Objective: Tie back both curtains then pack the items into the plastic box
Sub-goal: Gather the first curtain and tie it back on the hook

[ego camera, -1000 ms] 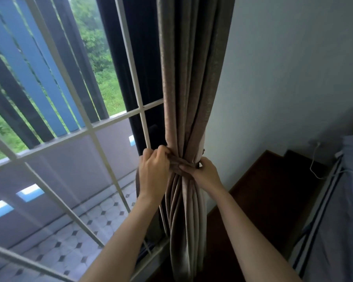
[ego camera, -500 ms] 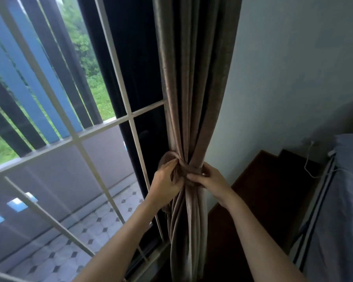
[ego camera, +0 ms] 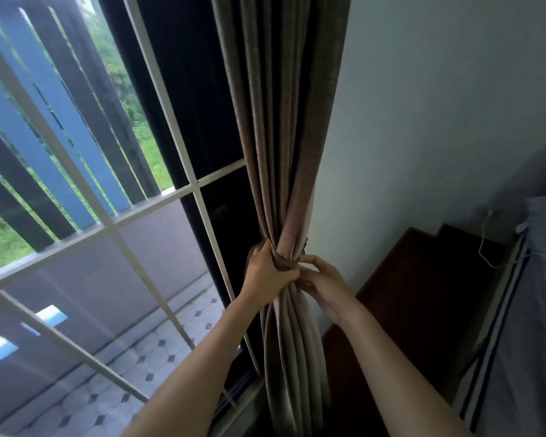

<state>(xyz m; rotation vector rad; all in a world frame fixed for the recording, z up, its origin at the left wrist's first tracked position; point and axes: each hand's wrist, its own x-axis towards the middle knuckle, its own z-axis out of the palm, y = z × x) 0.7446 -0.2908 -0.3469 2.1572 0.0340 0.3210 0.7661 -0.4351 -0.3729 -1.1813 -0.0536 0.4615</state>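
Observation:
A brown curtain (ego camera: 281, 127) hangs gathered in folds at the window's right side, beside the pale wall. A matching fabric tie-back (ego camera: 286, 263) wraps around its waist. My left hand (ego camera: 267, 272) grips the tie-back and the bunched curtain from the left. My right hand (ego camera: 323, 285) pinches the tie-back's end at the front right, its fingertips meeting the left hand. The plastic box and the items are out of view.
A white window grille (ego camera: 158, 203) fills the left, with a tiled balcony floor (ego camera: 114, 386) below it. Dark wooden flooring (ego camera: 416, 298) lies to the right. A bed with grey bedding (ego camera: 536, 310) and a white cable (ego camera: 486, 241) occupy the far right.
Both hands shifted slightly right on the tie-back and drew closer together, so the fingertips now meet at its front. The head view moved left a little.

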